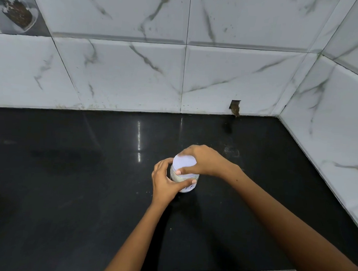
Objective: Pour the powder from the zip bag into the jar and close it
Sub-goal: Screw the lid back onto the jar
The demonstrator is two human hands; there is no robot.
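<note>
Holding the jar [186, 183] upright on the black counter [67, 170], we wrap our left hand [163, 181] around its side, thumb across the front above the label. Our right hand [201, 159] grips the white lid [183, 164] from above, fingers curled over its rim. White powder shows through the glass.

Both hands forward, left hand [164, 180] curled sideways, right hand [203, 161] curled palm-down.
</note>
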